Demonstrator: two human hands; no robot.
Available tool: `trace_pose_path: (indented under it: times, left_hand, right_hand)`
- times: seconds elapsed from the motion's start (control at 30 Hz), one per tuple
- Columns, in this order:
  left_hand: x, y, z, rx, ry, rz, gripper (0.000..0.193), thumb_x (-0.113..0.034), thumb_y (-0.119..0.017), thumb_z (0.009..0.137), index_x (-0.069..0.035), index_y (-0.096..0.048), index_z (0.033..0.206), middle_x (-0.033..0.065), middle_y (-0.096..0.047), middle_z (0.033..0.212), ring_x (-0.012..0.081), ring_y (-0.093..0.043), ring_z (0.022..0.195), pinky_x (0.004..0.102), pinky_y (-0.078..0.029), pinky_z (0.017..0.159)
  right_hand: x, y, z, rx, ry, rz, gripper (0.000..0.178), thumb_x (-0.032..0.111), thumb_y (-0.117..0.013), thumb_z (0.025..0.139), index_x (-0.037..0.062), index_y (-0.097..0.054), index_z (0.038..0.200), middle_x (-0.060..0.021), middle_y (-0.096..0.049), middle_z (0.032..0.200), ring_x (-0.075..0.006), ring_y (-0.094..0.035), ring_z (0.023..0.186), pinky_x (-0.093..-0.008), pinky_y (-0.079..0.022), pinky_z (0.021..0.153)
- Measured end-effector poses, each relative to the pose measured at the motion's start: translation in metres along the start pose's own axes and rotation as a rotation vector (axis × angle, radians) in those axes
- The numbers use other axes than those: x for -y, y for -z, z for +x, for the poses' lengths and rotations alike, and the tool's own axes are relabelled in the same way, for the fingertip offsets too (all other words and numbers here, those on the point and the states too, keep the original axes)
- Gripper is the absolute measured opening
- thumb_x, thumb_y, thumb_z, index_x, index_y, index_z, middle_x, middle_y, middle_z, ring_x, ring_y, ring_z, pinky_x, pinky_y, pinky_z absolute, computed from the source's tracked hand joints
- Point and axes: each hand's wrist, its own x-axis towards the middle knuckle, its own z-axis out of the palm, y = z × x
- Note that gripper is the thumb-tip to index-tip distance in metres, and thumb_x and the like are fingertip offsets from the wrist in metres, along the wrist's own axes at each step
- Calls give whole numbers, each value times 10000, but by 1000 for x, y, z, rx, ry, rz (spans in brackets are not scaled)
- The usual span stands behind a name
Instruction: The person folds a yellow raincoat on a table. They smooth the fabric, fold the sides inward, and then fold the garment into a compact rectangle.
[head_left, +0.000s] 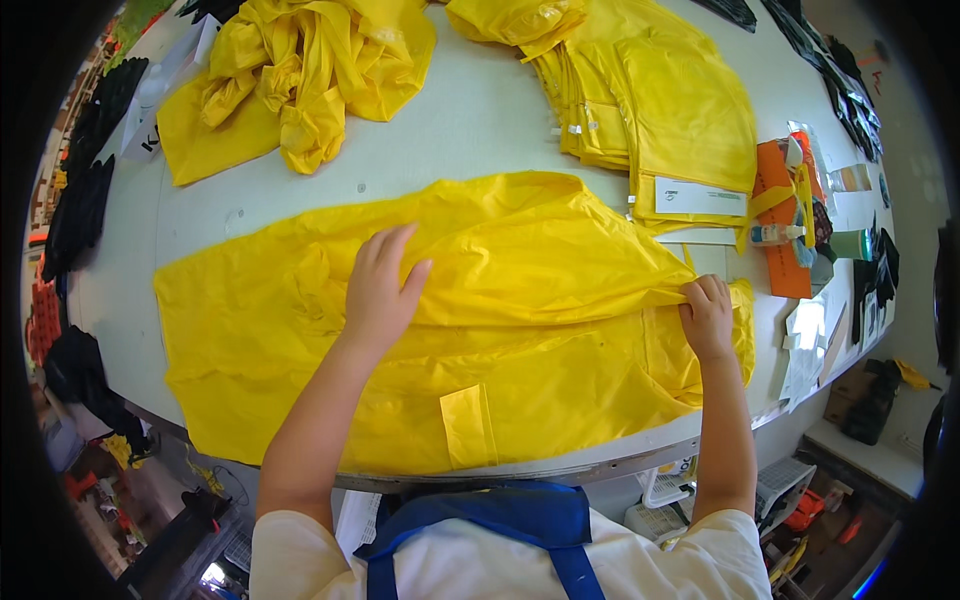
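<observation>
A yellow waterproof garment (250, 380) lies spread along the near side of the table, wrinkled across its middle. A small pocket flap (468, 425) shows near its front edge. My left hand (382, 285) is open over the left-middle of the cloth, thumb apart from the fingers. Whether its palm touches the fabric, I cannot tell. At the garment's right end, my right hand (708, 318) has its fingers closed on a raised edge, and folds run from there toward the middle.
Behind the garment, a crumpled yellow heap (310, 80) lies at the left. A folded yellow stack (685, 110) with a white card (700, 197) is at the right. Beyond it stand an orange box (788, 265) with small items and a green-capped container (850, 244). Black items (80, 215) line the left edge.
</observation>
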Motion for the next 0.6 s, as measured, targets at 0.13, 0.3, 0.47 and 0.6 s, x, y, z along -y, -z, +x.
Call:
trace_pose_path:
  times: [0.13, 0.3, 0.47, 0.6]
  left_hand:
    - [-42, -51, 73, 149, -185, 40, 405, -299, -602, 880, -13, -576, 1166, 182, -600, 1134, 361, -534, 1066, 427, -438, 928]
    - [-80, -127, 134, 378, -31, -194, 367, -352, -584, 880, -20, -636, 1029, 169, -662, 940, 364, -600, 885, 436, -477, 797]
    - [-69, -125, 155, 521, 43, -369, 286, -314, -573, 869, -50, -663, 929, 146, -674, 865, 336, -638, 799, 426, -494, 703]
    - [-65, -100, 106, 325, -58, -11, 308, -262, -632, 853, -25, -611, 1049, 149, -668, 865, 315, -629, 781, 400, -486, 664]
  right_hand:
    - [-1, -12, -1, -160, 95, -76, 170, 5, -622, 628, 101, -540, 743, -46, -499, 757, -259, -522, 791, -395, -419, 727]
    - [7, 10, 9, -57, 184, -62, 146, 9, -611, 631, 109, -542, 712, -34, -498, 754, -252, -520, 771, -372, -423, 715]
    - [-40, 31, -33, 276, 80, -133, 160, 33, -611, 634, 129, -597, 762, -41, -546, 759, -239, -547, 783, -385, -425, 736]
    - [-14, 41, -4, 330, -207, 190, 107, 65, -611, 746, 90, -633, 848, -73, -596, 761, -248, -574, 789, -374, -445, 748]
